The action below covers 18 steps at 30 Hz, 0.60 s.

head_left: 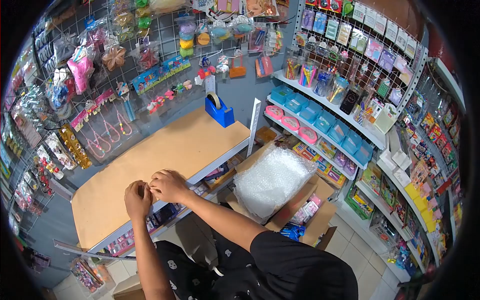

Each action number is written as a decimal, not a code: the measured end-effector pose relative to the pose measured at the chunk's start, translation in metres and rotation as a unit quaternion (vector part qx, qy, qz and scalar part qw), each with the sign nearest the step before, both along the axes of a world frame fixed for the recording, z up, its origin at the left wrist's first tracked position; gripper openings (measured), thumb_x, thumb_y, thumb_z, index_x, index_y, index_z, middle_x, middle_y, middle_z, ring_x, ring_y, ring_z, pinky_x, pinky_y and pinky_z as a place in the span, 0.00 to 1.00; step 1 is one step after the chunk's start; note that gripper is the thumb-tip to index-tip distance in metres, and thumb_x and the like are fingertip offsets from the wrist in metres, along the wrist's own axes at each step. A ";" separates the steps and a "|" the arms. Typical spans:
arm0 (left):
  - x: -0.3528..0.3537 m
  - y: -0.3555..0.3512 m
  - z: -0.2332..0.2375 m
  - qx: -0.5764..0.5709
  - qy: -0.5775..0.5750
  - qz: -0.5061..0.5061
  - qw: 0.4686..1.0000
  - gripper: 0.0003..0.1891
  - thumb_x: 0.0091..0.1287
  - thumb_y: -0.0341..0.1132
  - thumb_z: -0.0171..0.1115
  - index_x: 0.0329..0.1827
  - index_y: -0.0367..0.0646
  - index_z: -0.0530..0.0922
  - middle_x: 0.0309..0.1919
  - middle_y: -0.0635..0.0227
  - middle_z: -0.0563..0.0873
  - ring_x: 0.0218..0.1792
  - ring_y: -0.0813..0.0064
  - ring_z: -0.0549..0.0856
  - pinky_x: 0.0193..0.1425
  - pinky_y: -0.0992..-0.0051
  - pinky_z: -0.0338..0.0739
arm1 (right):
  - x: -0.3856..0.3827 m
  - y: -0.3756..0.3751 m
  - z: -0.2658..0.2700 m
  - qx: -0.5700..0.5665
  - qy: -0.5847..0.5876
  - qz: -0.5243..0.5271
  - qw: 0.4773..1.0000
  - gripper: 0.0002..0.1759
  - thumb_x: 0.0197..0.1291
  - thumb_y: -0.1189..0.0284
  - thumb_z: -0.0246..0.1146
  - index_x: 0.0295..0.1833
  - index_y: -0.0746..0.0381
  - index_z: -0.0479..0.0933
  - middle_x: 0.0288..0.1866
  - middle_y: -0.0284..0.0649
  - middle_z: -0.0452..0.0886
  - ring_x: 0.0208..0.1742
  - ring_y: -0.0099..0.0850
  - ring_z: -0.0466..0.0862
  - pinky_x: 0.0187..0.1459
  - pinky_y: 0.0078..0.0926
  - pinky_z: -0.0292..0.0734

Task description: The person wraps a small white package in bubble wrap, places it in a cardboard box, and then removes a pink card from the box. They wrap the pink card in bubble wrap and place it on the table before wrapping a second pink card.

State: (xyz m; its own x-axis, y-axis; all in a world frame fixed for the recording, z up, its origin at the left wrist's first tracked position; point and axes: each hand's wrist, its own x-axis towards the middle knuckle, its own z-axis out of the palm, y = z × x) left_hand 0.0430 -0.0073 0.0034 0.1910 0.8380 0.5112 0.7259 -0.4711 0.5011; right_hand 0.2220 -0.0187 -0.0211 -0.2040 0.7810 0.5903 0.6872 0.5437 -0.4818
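Hands meet at the near edge of the brown surface (165, 150). Your left hand (137, 198) and your right hand (170, 185) are both curled in, and they pinch a small thing (149, 188) between them. It is too tiny to tell what it is. It looks very light and thin, so I think it could slip out, or bend if you squeeze hard. Hold it by its ends with just your fingertips. Keep it over the surface so it cannot drop to the floor. A blue tape holder (219, 111) sits at the far end, well apart. Bubble wrap (274, 180) lies piled in a box (322, 220) near your right arm.
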 end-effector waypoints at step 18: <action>0.000 0.007 -0.011 -0.034 -0.047 -0.010 0.998 0.10 0.73 0.34 0.70 0.48 0.35 0.86 0.55 0.52 0.89 0.58 0.55 0.86 0.65 0.62 0.78 | 0.485 -0.188 -0.091 0.056 0.034 -0.313 0.947 0.08 0.59 0.77 0.75 0.44 0.61 0.86 0.45 0.45 0.86 0.47 0.43 0.87 0.50 0.39 0.83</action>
State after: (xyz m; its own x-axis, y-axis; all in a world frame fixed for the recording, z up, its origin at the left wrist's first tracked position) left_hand 0.0429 -0.0006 -0.0076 0.1608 0.8677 0.4704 0.6652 -0.4474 0.5979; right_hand 0.7068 -0.2062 -0.1125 0.3203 0.6680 0.6717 0.8612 0.0902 -0.5003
